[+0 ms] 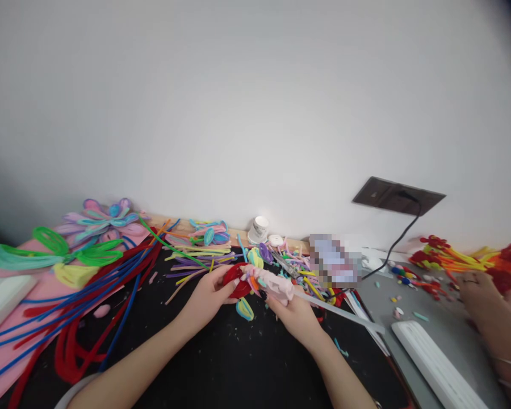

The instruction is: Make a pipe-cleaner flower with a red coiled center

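My left hand [213,291] is closed, thumb and fingers pinching a red pipe-cleaner loop [234,279]. My right hand [296,315] is wrapped round a pale pink, bumpy piece [279,284] that meets the red loop; its exact kind is unclear. A long pale strip [340,309] runs from beside this hand to the right. Small orange and purple bits show between the two hands. Just below them lies a yellow and turquoise pipe-cleaner petal [244,309]. Another such petal [255,258] is behind the hands.
Long blue pipe cleaners [123,272] and a fuzzy flower [106,221] lie left. Cut pipe cleaners [200,258], a white cup [260,227] and a blurred phone-like object [334,258] line the wall. Right, another person's hands [483,301] handle red and yellow flowers [468,258] near a white bar [436,360].
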The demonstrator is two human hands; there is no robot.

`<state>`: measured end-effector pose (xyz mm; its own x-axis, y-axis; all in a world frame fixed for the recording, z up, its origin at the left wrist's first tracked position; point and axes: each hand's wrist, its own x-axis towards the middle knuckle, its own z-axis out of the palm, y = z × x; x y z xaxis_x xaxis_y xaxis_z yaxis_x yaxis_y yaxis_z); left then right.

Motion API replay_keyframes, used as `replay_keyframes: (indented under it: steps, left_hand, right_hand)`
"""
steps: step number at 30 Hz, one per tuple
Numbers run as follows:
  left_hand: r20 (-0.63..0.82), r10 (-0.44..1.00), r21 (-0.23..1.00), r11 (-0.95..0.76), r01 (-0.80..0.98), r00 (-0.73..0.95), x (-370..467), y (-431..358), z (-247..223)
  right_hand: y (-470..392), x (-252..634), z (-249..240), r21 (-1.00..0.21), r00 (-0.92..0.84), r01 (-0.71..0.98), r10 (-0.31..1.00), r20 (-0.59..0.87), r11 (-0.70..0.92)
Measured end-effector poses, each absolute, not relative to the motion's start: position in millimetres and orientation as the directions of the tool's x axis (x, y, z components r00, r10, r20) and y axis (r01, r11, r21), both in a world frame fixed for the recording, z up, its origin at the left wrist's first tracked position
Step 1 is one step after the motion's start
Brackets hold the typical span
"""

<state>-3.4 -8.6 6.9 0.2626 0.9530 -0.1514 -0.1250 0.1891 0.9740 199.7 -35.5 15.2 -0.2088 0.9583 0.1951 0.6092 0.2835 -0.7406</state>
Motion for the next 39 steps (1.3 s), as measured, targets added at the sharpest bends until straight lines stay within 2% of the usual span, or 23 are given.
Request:
replay_keyframes:
  steps: [4, 10, 12, 16, 18, 21, 24, 27, 30, 39]
  left_hand:
    - [-0.122, 0.958, 0.981, 0.157, -0.117, 0.259, -4, -7, 3]
    - [-0.141, 0.973, 0.975, 0.168, -0.145, 0.182, -6, -4, 5]
    - [-0.139, 0.981, 0.973, 0.161, -0.164, 0.138, -7, -3, 7]
    - [-0.145, 0.989, 0.965, 0.148, -0.215, 0.03, -9, -1, 12]
    - [-0.149, 0.989, 0.96, 0.142, -0.243, -0.013, -11, 0, 14]
    - [-0.151, 0.987, 0.956, 0.134, -0.261, -0.048, -13, 3, 16]
    - [-0.145, 0.988, 0.958, 0.126, -0.257, -0.057, -15, 5, 16]
    - [-0.137, 0.989, 0.961, 0.12, -0.25, -0.052, -15, 5, 16]
    - [-0.14, 0.989, 0.963, 0.125, -0.24, -0.046, -15, 4, 17]
    - [-0.094, 0.994, 0.956, 0.076, -0.284, -0.049, -16, 5, 12]
  right_hand:
    - [-40, 199, 27, -0.642, -0.226, 0.705, 0.954, 0.199, 0.301]
    - [-42, 206, 33, -0.665, -0.139, 0.71, 0.972, 0.19, 0.231]
    - [-40, 211, 31, -0.698, -0.055, 0.688, 0.973, 0.224, 0.199]
    - [-36, 223, 33, -0.779, 0.221, 0.623, 0.939, 0.265, 0.073]
    - [-35, 230, 40, -0.784, 0.292, 0.619, 0.915, 0.278, 0.041]
    - [-37, 242, 52, -0.697, 0.211, 0.716, 0.938, 0.276, 0.044]
    - [-44, 253, 56, -0.533, 0.041, 0.84, 0.97, 0.242, 0.097]
    - [-55, 257, 48, -0.36, -0.074, 0.924, 0.985, 0.156, 0.126]
    - [-64, 255, 36, -0.247, -0.134, 0.958, 0.989, 0.064, 0.145]
    - [-73, 247, 30, -0.208, -0.196, 0.959, 0.981, 0.01, 0.194]
